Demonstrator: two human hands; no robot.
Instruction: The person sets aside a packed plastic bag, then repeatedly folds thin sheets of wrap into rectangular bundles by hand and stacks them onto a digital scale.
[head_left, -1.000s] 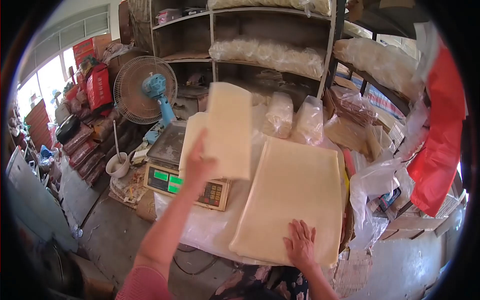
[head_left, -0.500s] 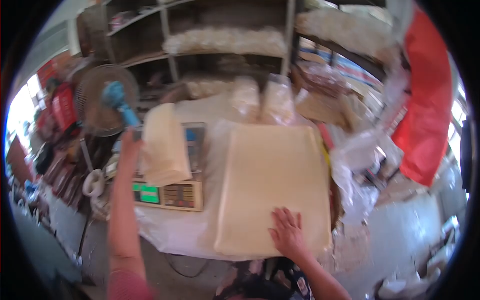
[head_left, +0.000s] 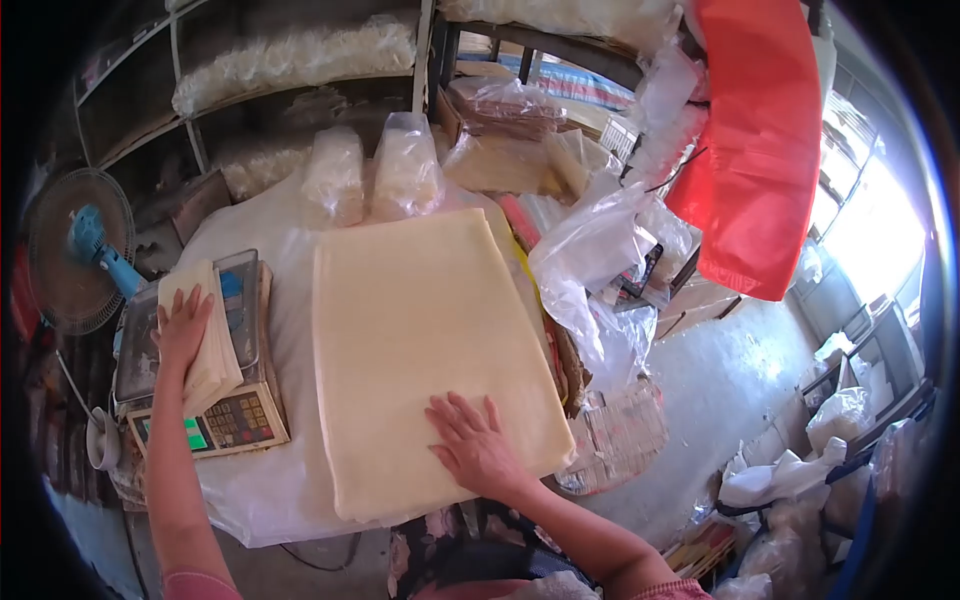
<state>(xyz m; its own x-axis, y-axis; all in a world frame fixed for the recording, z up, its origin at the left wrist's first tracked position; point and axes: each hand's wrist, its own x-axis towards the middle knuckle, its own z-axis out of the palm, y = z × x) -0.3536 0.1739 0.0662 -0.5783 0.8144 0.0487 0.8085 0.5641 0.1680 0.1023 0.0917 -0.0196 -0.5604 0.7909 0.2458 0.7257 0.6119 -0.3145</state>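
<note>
A wide stack of thin cream-coloured sheets (head_left: 420, 310) lies flat on the table, with my right hand (head_left: 475, 445) resting palm down near its front edge, fingers spread. To the left stands a digital scale (head_left: 262, 395) with a keypad and a green-lit display. A folded bundle of cream sheets (head_left: 215, 365) sits on its metal pan. Across the top of this bundle my left hand (head_left: 185, 328) is laid flat, its fingers extended and not wrapped round anything.
Two clear bags of pale material (head_left: 408, 170) stand behind the stack. A fan (head_left: 82, 250) with a blue hub is at far left, near dark shelves. Crumpled clear plastic (head_left: 590, 255) and a hanging red sheet (head_left: 755, 140) are on the right. White plastic covers the table (head_left: 270, 490).
The view has swung right. The folded bundle, raised at the scale before, now lies lower on the pan. My left hand has moved from its side onto its top; my right hand stays on the stack.
</note>
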